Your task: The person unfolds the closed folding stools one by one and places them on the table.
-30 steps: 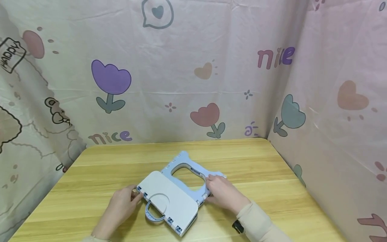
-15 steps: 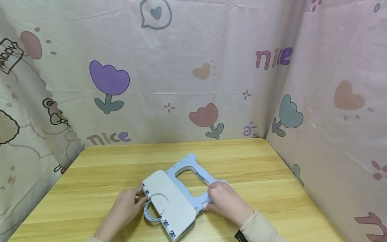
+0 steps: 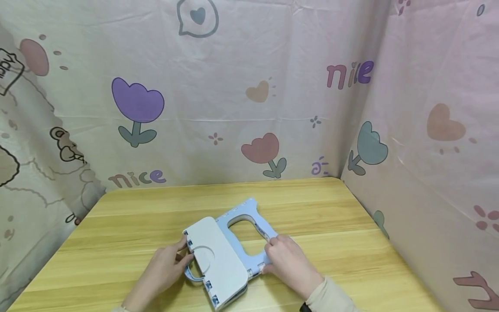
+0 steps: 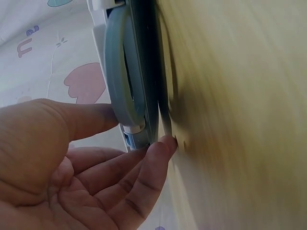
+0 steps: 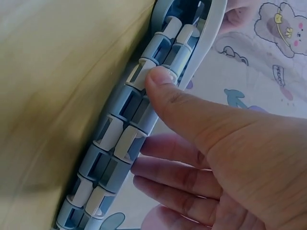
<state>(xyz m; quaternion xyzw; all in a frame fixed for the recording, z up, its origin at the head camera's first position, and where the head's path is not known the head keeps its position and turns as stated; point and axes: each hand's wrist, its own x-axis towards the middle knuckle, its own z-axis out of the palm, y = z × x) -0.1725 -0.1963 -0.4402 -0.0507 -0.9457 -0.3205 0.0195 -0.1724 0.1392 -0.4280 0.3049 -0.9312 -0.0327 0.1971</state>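
Observation:
A folding plastic stool lies partly unfolded on the wood-grain table, with a white top panel (image 3: 220, 262) and a light blue leg frame (image 3: 266, 226) that has a large opening. On its near left side is a small blue carry handle (image 3: 191, 275). My left hand (image 3: 163, 268) grips that side beside the handle; the left wrist view shows the thumb at the handle's end and fingertips under the edge. With my right hand (image 3: 290, 264) I hold the frame's right side. In the right wrist view, its thumb presses a row of blue and white hinges (image 5: 122, 112).
The yellow wooden table (image 3: 331, 208) reaches back to a pale curtain (image 3: 195, 95) printed with flowers and words. More curtain hangs along the left and right sides. A dark wristband (image 3: 305, 307) sits at my right sleeve.
The stool has turned a little clockwise on the table, its far corner moving right. Both hands have kept hold and moved with it. The camera view has panned slightly right.

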